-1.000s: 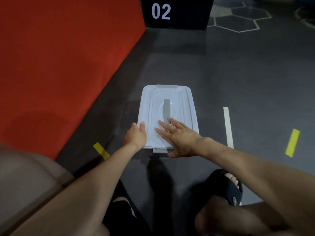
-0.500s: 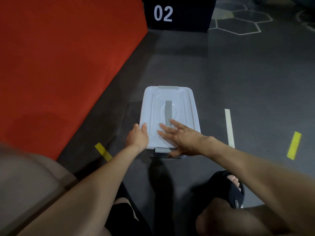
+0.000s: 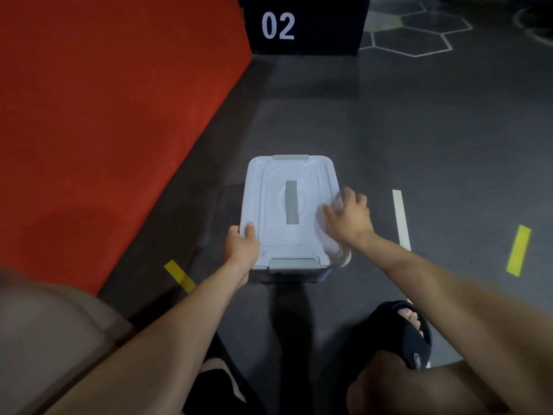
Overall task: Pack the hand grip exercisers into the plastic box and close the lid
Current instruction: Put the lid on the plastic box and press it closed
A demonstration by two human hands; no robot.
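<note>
The plastic box point(image 3: 291, 217) is sitting lidded on the floor point(image 3: 419, 130), before a black block reading "02" point(image 3: 278, 25). The left hand point(image 3: 241, 245) is gripping its near-left corner; the right hand point(image 3: 348, 217), blurred, fingers spread, is hovering at its right edge.

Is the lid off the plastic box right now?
No, the lid sits flat on the plastic box, with the left hand gripping its near left edge.

1 plastic box point(image 3: 302, 272) w/ lid point(image 3: 269, 211), 2 latches, 2 hands, 3 tape strips.
</note>
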